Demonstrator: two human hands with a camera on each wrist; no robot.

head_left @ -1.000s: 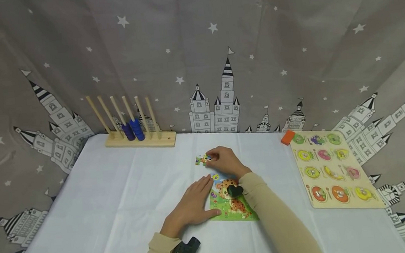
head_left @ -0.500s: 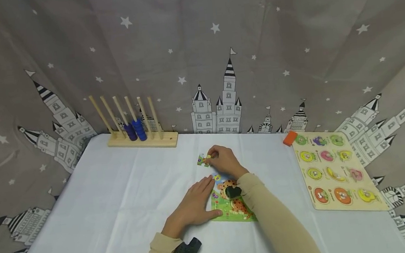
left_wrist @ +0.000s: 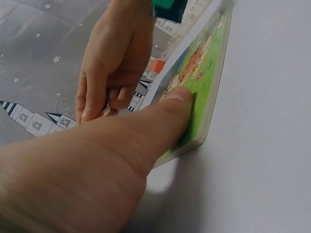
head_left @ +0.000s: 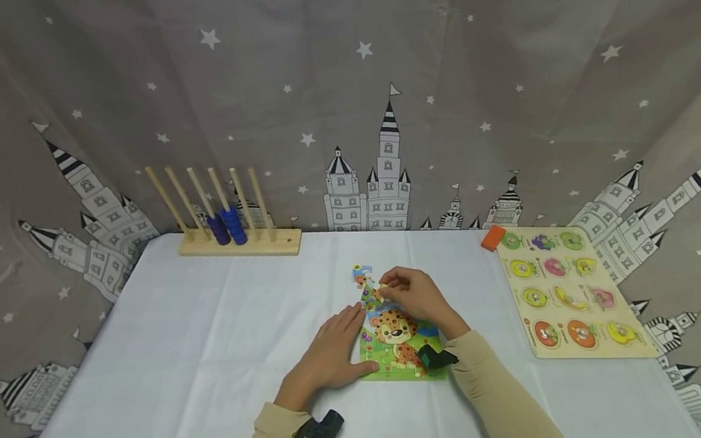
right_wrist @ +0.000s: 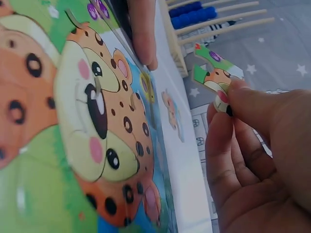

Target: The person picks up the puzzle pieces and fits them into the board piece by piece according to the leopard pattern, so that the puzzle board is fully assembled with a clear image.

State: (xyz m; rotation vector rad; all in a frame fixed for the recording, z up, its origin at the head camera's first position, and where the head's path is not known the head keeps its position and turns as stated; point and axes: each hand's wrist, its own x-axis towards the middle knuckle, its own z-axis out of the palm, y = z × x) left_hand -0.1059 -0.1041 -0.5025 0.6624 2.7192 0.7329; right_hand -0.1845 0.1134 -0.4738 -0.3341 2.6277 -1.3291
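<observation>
A jigsaw board (head_left: pixel 407 353) with a spotted leopard cub on green grass lies on the white table. My left hand (head_left: pixel 331 353) rests along its left edge, thumb on the board's near corner and fingers stretched forward. Between thumb and fingertips my right hand (head_left: pixel 416 297) pinches a puzzle piece (right_wrist: pixel 214 80), raised over the board's far edge. That piece carries green, purple and part of the cub's face. Beyond the board, a second puzzle piece (head_left: pixel 362 272) with blue and orange lies on the table; the right wrist view shows this loose piece (right_wrist: pixel 171 114) too.
At the back left stands a wooden peg abacus (head_left: pixel 240 246) with blue and purple rings. A wooden fruit puzzle board (head_left: pixel 576 293) lies on the right, an orange block (head_left: pixel 493 238) at its far left corner. A grey castle-print curtain (head_left: pixel 291 113) hangs behind the table.
My right hand has moved right and toward the body with its puzzle piece, to the board's far edge. The second piece now shows fully on the table. The left hand stays put.
</observation>
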